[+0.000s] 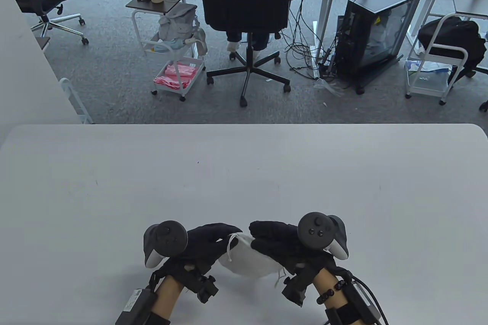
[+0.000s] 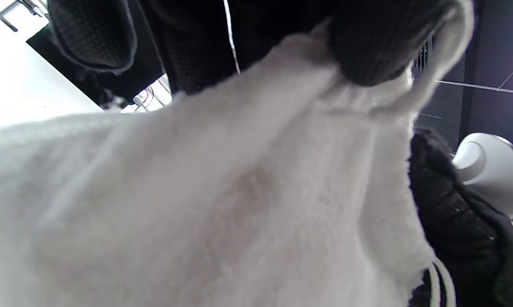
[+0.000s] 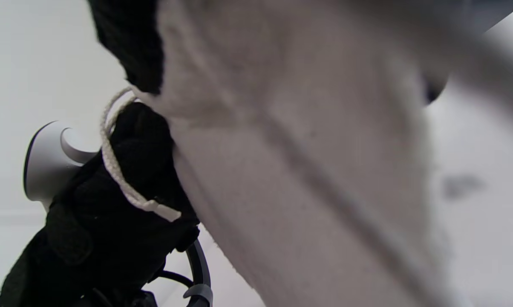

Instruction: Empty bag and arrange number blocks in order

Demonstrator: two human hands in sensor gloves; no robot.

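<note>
A small white drawstring bag is held between both hands just above the table's near edge. My left hand grips its left top edge, fingers pinching the gathered mouth. My right hand grips its right top side. The bag fills the left wrist view and the right wrist view, where a white drawstring loops over the other glove. No number blocks are visible; the bag hides whatever is inside.
The white table stretches wide ahead of the hands. Beyond its far edge stand a black office chair, a white cart and a computer tower on grey carpet.
</note>
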